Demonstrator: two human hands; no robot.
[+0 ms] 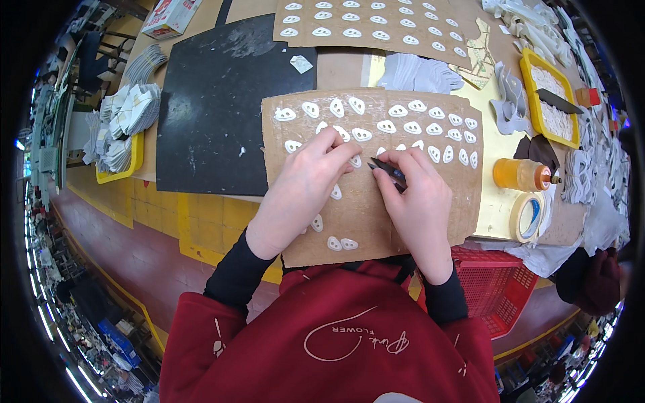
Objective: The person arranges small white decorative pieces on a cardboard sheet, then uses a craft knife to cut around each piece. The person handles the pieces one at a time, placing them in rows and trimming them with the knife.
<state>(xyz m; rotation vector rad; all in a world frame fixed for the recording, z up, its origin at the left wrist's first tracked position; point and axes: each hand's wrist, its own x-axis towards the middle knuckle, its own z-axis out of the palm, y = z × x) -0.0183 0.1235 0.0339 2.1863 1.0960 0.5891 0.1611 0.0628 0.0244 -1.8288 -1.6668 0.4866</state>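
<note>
A brown cardboard sheet (376,221) lies before me with several small white rounded-triangle pieces on it, each with dark holes. My left hand (314,168) is over its left half, thumb and fingertips pinched together at one white piece (355,161). Whether that piece is lifted or still touching the cardboard, I cannot tell. In my right hand (422,187) is a pair of black tweezers (391,172), tips slightly apart and pointing left toward the pinched piece. Some white pieces are partly hidden under both hands.
A black mat (215,114) lies left. Beyond sits another cardboard sheet (329,42) of white pieces. At right are a yellow tray (571,138), an amber bottle (514,174) and a tape roll (526,216). Grey cut pieces (416,72) lie stacked behind. A red basket (494,289) stands below the table edge.
</note>
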